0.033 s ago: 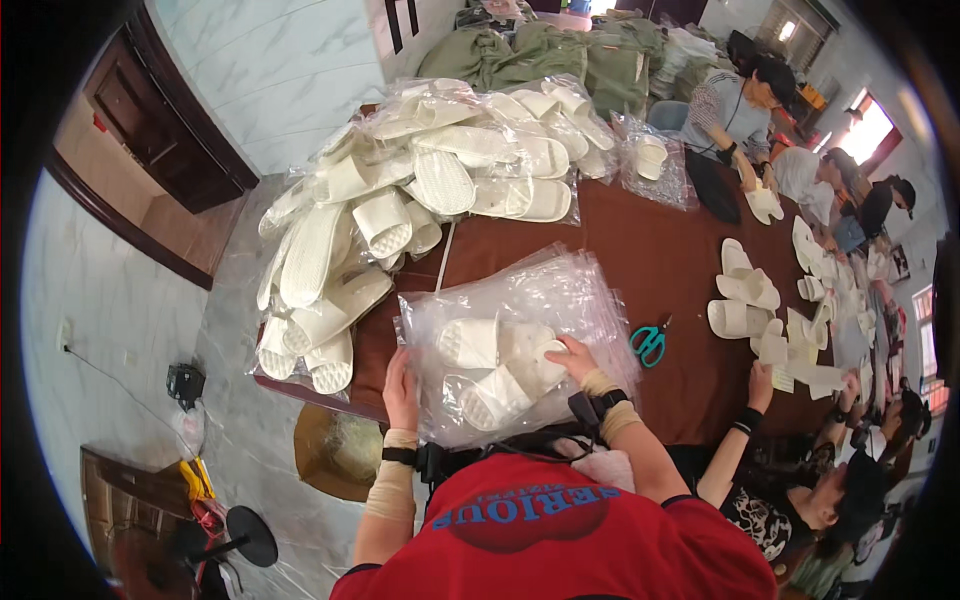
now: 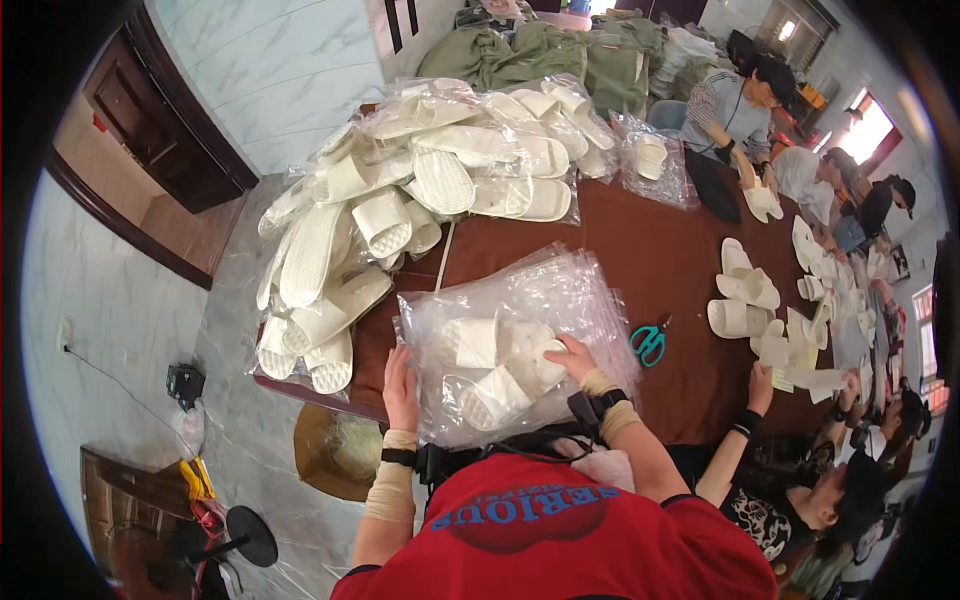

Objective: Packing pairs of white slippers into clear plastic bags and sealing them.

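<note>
A stack of clear plastic bags (image 2: pixel 560 285) lies in front of me at the near table edge. White slippers (image 2: pixel 497 397) with wide straps rest on the stack, seemingly inside the top bag; film glare blurs this. My left hand (image 2: pixel 400 390) lies along the left edge of the bags, its fingers stretched out and holding nothing. At the right, my right hand (image 2: pixel 573 360) has its fingers closed over the end of a white slipper. Part of that slipper is hidden by the hand and the shiny film.
Bagged white slippers (image 2: pixel 445 180) form a large heap at the left and back. Teal-handled scissors (image 2: pixel 648 345) lie on the brown tablecloth (image 2: pixel 670 410), right of the bags. Loose slippers (image 2: pixel 742 318) lie farther right, near several co-workers. An open cardboard box (image 2: pixel 335 455) stands below the table's left edge.
My hands stay in place. A co-worker's hands at the far right have shifted slightly with a white slipper.
</note>
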{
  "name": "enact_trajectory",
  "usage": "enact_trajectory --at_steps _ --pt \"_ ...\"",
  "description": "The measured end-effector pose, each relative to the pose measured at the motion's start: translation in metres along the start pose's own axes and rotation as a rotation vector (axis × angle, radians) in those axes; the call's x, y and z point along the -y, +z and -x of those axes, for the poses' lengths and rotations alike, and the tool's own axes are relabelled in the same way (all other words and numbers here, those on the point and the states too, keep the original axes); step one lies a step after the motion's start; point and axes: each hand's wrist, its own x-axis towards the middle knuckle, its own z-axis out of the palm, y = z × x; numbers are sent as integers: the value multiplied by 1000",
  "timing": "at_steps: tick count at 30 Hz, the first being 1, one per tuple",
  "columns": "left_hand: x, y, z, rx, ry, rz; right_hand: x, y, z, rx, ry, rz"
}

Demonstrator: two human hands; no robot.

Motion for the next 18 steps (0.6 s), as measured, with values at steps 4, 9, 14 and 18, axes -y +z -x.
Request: enact_trajectory --at_steps 4,9,14,18 --pt "-13 27 2 271 136 -412 16 17 2 23 -70 54" --pt "13 49 15 279 59 -749 38 -4 6 -46 -91 241" --pt "9 56 12 218 66 -735 42 -128 33 -374 -118 50" --pt "12 54 15 203 47 -774 37 -189 62 -714 -162 -190"
